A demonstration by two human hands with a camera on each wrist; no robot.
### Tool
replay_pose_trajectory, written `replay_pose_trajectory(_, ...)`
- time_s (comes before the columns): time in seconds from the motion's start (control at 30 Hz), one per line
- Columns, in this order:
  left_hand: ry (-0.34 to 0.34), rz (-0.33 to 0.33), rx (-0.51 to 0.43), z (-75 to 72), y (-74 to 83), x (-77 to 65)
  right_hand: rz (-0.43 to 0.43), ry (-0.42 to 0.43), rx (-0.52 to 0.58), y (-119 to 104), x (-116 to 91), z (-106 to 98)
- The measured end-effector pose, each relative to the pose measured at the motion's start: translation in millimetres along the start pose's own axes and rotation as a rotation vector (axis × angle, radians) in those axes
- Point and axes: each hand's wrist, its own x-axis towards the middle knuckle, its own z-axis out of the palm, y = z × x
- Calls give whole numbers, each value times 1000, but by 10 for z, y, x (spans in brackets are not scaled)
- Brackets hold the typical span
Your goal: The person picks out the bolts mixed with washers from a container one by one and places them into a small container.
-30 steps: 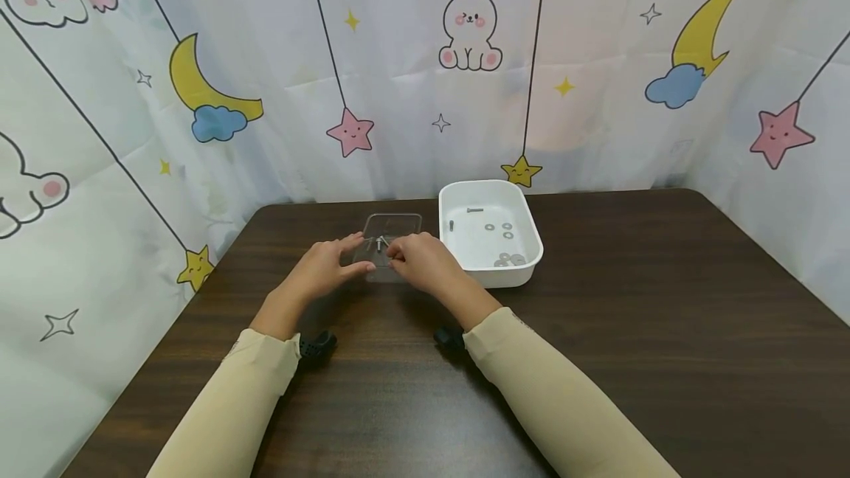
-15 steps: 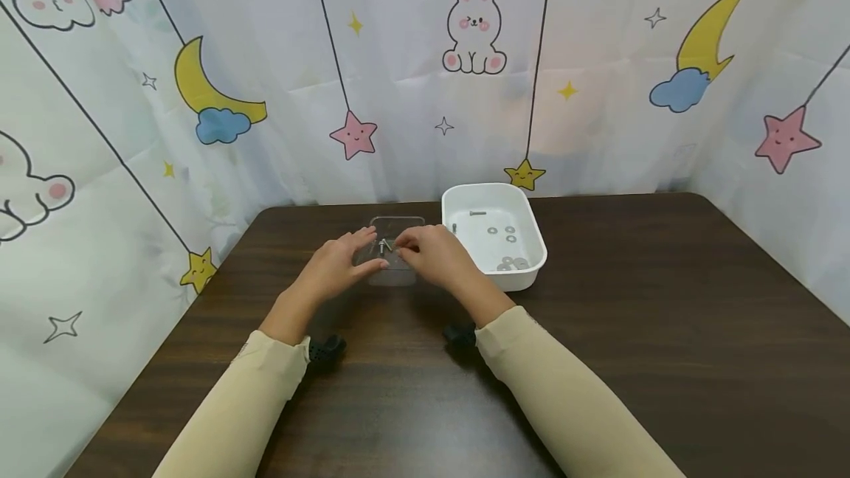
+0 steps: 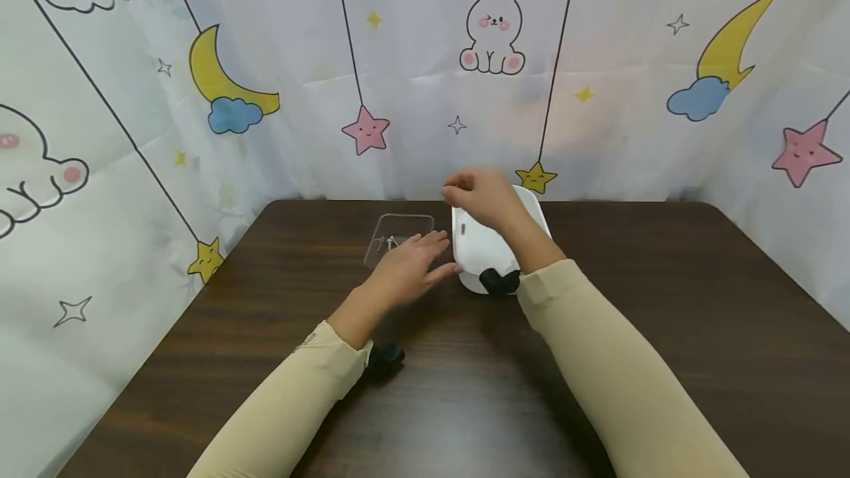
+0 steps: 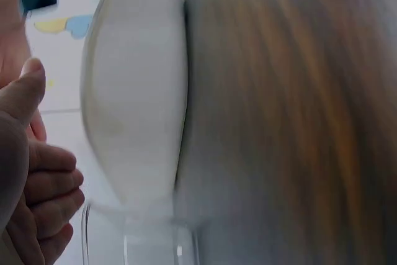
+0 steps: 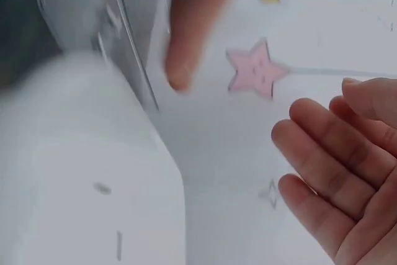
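My right hand (image 3: 488, 201) is raised over the far left part of a white tub (image 3: 474, 249). In the right wrist view its relaxed, slightly bent fingers (image 5: 322, 153) hold nothing. Lower and to the left, my left hand (image 3: 405, 271) hovers with extended fingers in front of a clear plastic box (image 3: 401, 226), its thumb by the tub's left side. Metal screws (image 3: 392, 242) lie in that box, partly hidden by the left hand. Inside the tub are a short metal piece (image 5: 102, 187) and a thin screw (image 5: 119, 245); the right arm hides much of its interior.
Both containers stand side by side near the far edge of a dark wooden table (image 3: 425, 404). Behind it hangs a white curtain (image 3: 412, 57) printed with rabbits, stars and moons. A dark device (image 3: 499, 282) at my right wrist overlaps the tub's front.
My right hand has risen from the clear box and moved right, over the white tub. The left hand has shifted right, away from the box's left side. The head view has turned slightly left.
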Motion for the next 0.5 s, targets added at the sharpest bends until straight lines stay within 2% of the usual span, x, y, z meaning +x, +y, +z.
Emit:
replay_pose_trajectory(0.17,-8,8,70,77,117,120,92,-56,-67,226,282,-164)
replay_pose_trajectory(0.37,16,11,115,144,164,109,243,-260,-186,599,540,-74)
replay_pose_trajectory(0.5,43,24,111,146,166,102,293,-400,-281,780,633,19)
